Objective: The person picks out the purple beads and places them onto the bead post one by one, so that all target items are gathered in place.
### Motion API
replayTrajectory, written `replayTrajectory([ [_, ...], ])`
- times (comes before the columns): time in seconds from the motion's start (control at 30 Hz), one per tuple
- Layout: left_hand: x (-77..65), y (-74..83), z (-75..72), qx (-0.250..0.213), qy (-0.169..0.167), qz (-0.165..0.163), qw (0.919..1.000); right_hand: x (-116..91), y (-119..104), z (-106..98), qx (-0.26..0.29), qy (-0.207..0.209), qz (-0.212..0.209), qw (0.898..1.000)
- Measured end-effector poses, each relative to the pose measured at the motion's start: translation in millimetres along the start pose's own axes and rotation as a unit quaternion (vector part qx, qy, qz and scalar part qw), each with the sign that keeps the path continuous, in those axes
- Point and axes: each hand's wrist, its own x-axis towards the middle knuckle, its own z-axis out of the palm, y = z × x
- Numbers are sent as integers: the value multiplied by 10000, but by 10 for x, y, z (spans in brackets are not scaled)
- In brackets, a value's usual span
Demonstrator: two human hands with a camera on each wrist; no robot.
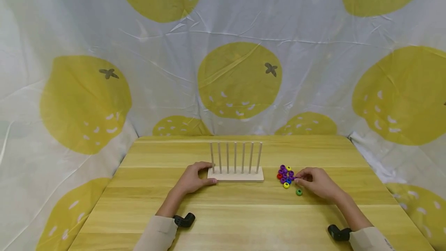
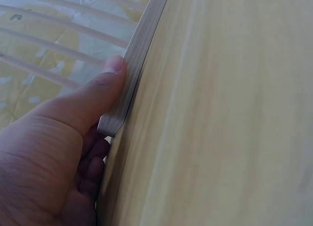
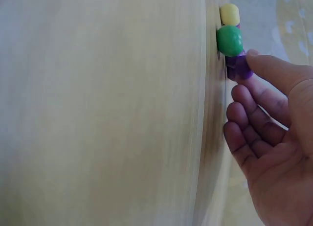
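Note:
A pale wooden peg rack with several upright dowels stands mid-table. My left hand grips its left end, the thumb along the front edge of the base in the left wrist view. To the right of the rack lies a cluster of purple, red, blue and yellow beads. At the cluster's right side, my right hand pinches a purple bead between thumb and index finger. The other fingers are loosely bent. A green bead sits just in front of the cluster, close to that hand.
The wooden table carries the rack and the beads. Behind it hangs a pale cloth printed with yellow lemons. Black wrist cameras sit at both sleeves, above the table's near part.

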Motion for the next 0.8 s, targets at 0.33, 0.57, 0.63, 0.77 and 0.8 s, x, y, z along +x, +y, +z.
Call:
replayTrajectory([
  [0.33,7,13,-10,-58,59,-52,10000,15,-41,-92,-14,274,-110,9996],
  [0.57,9,32,-19,-133,78,-61,9999,36,-150,-164,44,454,-427,9980],
  [0.63,6,36,-18,-174,79,-70,9998,43,-187,-177,54,500,-486,9976],
  [0.77,-4,32,-8,-204,41,-84,9997,59,-278,-209,18,542,-562,9969],
  [0.8,-4,29,-5,-205,32,-80,9998,65,-304,-219,11,548,-580,9968],
])
